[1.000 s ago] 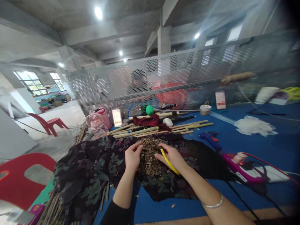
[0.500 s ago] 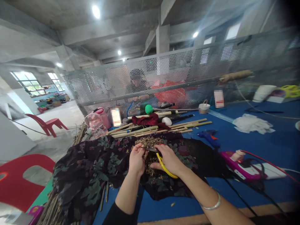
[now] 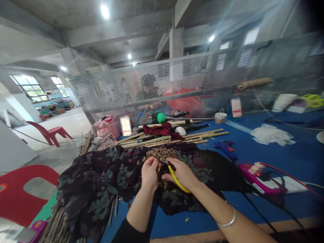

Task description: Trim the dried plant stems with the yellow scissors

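My right hand point(image 3: 184, 172) grips yellow-handled scissors point(image 3: 178, 181), the dark blades pointing left toward my other hand. My left hand point(image 3: 149, 172) is closed in a pinch at the blade tips; what its fingers hold is too small to make out. Under and beyond both hands lies a heap of dried brown plant bits point(image 3: 162, 153), partly hidden by them. The heap rests on a dark leaf-patterned cloth point(image 3: 101, 175) spread over the blue table point(image 3: 174, 224).
Behind the cloth lie pale sticks point(image 3: 154, 141), a dark red cloth point(image 3: 159, 129) and a green ball point(image 3: 161, 117). At right are a blue glue gun point(image 3: 225, 149) and a magenta power strip point(image 3: 260, 180) with cables. A person point(image 3: 148, 91) sits behind the perforated screen point(image 3: 111, 91).
The scissors' blades have shifted slightly and tilt a little more downward to the right. My left hand has moved very slightly. Both hands stay over the heap.
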Motion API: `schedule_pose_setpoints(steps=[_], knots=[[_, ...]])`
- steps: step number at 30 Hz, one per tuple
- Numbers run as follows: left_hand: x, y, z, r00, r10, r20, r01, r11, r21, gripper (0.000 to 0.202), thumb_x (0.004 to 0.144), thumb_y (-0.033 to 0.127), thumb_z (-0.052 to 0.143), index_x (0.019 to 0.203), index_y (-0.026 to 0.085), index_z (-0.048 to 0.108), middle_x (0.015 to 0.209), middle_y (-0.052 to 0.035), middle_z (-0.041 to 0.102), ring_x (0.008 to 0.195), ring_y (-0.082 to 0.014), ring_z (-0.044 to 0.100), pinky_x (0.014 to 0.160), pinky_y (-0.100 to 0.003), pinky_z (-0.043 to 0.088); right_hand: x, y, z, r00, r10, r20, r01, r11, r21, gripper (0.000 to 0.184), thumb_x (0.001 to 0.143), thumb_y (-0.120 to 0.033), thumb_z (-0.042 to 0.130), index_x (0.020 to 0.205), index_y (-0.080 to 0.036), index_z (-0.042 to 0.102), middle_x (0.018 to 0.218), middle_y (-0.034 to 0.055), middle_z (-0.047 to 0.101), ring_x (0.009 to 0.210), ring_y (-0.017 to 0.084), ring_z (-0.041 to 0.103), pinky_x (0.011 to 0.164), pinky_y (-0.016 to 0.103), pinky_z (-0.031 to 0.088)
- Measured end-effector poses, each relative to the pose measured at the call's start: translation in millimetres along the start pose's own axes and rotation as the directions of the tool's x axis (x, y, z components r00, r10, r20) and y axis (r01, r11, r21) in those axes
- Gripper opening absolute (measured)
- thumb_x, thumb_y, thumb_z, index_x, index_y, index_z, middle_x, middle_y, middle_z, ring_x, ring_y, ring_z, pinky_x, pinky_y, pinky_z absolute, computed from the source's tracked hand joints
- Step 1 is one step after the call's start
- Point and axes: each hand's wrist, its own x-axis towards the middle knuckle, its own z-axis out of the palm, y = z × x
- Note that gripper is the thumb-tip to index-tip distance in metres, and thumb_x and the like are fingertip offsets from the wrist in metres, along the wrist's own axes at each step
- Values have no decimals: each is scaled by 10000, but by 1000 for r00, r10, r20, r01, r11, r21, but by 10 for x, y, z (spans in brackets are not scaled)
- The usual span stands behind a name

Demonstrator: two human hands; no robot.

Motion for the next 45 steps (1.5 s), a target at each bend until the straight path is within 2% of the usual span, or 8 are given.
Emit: schedule_pose_setpoints(steps=[12,16,20,23,28,34,39,45], knots=[[50,-44,-94,997,25,-69,-20,997,72,404,513,389,767,763,119,602,627,20,578,513,-56,498,538,-191,396,14,13,-19,997,61,51,-53,987,-149,342,755,-507,561,951,-243,656,642,40,675,569,195,627,531,242,406],[87,-35,-141,996,35,-85,-19,983,183,324,612,344,708,830,115,640,673,-8,623,521,-69,521,539,-199,421,4,-4,-26,994,70,86,-57,988,-146,311,798,-502,511,926,-254,649,641,31,671,563,184,627,520,236,399],[118,61,-240,983,178,-48,-136,876,463,218,726,257,584,893,150,675,850,-54,694,754,-154,623,732,-279,489,-15,-29,-91,999,27,30,-20,973,-232,446,728,-532,597,1066,-242,587,897,62,679,812,222,640,662,274,442],[150,151,-325,970,242,28,-210,771,601,290,716,106,507,949,164,669,958,-60,695,913,-174,623,883,-318,452,28,-74,-244,1000,11,22,-2,927,-376,535,648,-513,682,1086,-226,570,942,79,644,885,243,605,728,306,433],[255,225,-422,948,305,-90,-189,769,611,406,668,-15,398,977,136,613,943,-90,684,893,-149,635,874,-301,461,242,-259,-622,994,-61,91,106,747,-657,348,680,-410,676,940,-187,611,856,105,607,802,257,561,674,327,380],[266,258,-441,958,284,-46,-164,669,724,230,731,112,457,887,152,620,868,-74,685,810,-175,634,814,-320,464,370,-328,-820,958,-265,110,248,573,-781,293,822,-121,435,1063,-184,589,871,112,593,853,247,490,719,353,297],[394,457,-317,944,330,-32,-203,652,731,256,756,140,481,994,132,575,933,-104,665,850,-173,622,811,-301,452,275,-97,-771,974,-224,-29,118,615,-780,379,813,-115,436,1162,-208,551,885,100,579,838,244,463,682,344,270],[476,650,-125,952,271,138,-272,555,786,324,748,308,584,1010,118,585,890,-113,659,862,-212,612,840,-355,433,273,17,-664,973,-230,-9,143,635,-759,356,864,-114,392,1157,-224,560,858,87,569,826,227,450,703,335,262]])
